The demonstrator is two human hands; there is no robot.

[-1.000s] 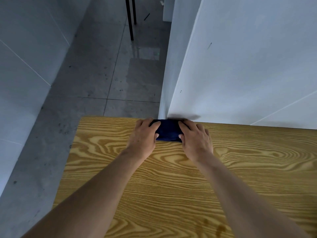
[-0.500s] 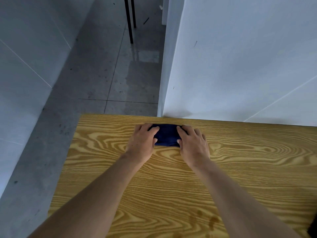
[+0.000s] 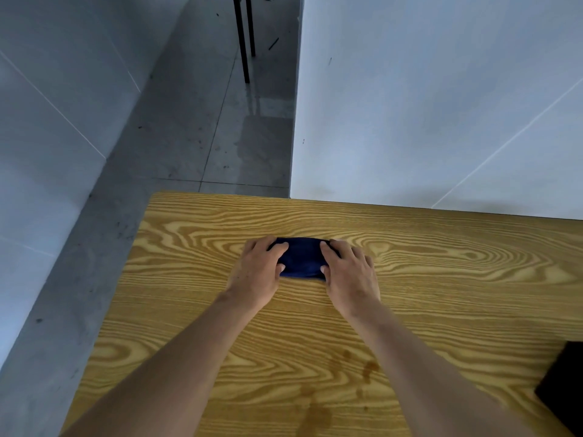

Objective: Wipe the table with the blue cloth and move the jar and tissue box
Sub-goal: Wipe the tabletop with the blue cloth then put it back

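Both hands down on the blue cloth [image 3: 301,258], bunched into a small dark wad on the wooden table [image 3: 441,310], set back a little from the far edge. Left hand [image 3: 257,274] over the cloth's left end, fingers curled onto it, thumb tucked against the near edge. Right hand [image 3: 350,275] mirrored on the right end, index finger and thumb bracketing the fabric, the other fingers spread flat toward the tabletop. Only a middle strip of cloth on show between the hands; both ends buried under the fingers, so folds impossible to read. Palms hidden too, backs of the hands only. Faint darker stains [image 3: 367,370] on the wood nearer the camera, between the forearms. At the right edge, a black object [image 3: 564,386], cut off by the frame, identity unclear. Beyond the table, a white wall [image 3: 441,105] on the right, grey tiled floor [image 3: 195,137] on the left, and two thin black legs [image 3: 244,39] up top, whatever they carry out of frame. Jar and tissue box nowhere in view.
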